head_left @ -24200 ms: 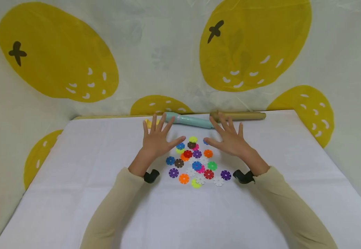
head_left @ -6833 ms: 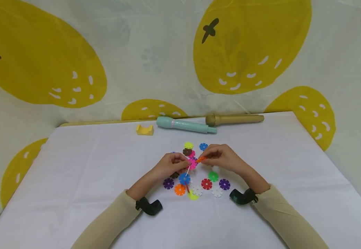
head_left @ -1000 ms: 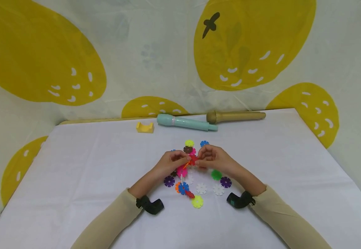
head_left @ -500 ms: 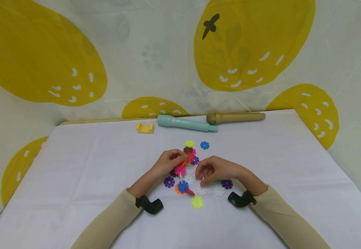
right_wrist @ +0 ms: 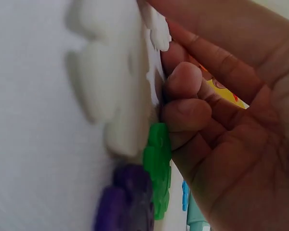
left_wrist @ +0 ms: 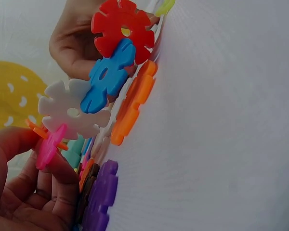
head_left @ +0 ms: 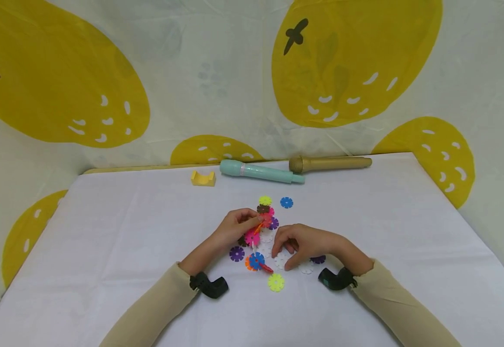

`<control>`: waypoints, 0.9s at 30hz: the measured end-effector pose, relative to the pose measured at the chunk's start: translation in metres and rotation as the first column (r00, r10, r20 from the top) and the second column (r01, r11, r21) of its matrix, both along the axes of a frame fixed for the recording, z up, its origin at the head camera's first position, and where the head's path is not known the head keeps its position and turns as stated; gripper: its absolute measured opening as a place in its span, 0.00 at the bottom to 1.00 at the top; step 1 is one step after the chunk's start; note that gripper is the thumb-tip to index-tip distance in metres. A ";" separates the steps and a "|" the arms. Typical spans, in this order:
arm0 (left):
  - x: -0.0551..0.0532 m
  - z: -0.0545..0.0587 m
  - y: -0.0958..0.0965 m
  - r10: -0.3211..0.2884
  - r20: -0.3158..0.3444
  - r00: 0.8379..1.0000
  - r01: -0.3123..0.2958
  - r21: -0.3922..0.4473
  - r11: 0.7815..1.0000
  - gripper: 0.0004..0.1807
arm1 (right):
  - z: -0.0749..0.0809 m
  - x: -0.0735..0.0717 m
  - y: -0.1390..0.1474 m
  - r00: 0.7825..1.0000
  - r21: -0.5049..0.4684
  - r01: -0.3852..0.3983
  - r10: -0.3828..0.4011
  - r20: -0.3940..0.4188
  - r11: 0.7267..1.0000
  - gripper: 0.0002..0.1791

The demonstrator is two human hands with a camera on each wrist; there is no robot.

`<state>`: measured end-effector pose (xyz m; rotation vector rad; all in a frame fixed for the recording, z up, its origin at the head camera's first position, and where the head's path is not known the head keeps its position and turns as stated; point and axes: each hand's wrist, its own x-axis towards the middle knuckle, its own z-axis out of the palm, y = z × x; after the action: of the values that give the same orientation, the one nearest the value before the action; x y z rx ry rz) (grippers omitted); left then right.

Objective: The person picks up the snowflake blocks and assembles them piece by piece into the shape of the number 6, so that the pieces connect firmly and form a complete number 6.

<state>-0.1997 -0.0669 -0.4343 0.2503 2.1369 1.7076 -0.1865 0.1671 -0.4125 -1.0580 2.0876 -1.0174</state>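
Left hand (head_left: 236, 227) pinches a chain of joined notched discs (head_left: 252, 238), held over the white cloth (head_left: 160, 207). Right hand (head_left: 306, 241), thumb and fingers parted, straddles a white disc (head_left: 279, 261); contact unclear.

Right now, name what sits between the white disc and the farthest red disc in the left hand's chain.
A blue disc links the white disc to the farthest red disc, as the left wrist view shows.
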 end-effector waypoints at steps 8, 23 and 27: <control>0.000 -0.001 -0.001 -0.011 -0.009 1.000 0.011 0.019 1.000 0.13 | -0.001 -0.005 0.003 0.999 -0.041 0.049 -0.048 0.007 0.998 0.11; 0.000 0.001 -0.001 -0.009 -0.008 1.000 0.008 -0.028 1.000 0.13 | -0.001 -0.014 0.011 0.933 -0.125 0.356 -0.359 -0.004 0.926 0.08; 0.000 0.000 -0.001 -0.016 -0.007 1.000 0.016 -0.028 0.999 0.13 | -0.002 -0.016 0.011 0.906 -0.168 0.414 -0.422 -0.018 0.895 0.06</control>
<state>-0.1999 -0.0678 -0.4343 0.2655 2.1567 1.6690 -0.2022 0.1781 -0.4145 -0.7238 2.3705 -1.3976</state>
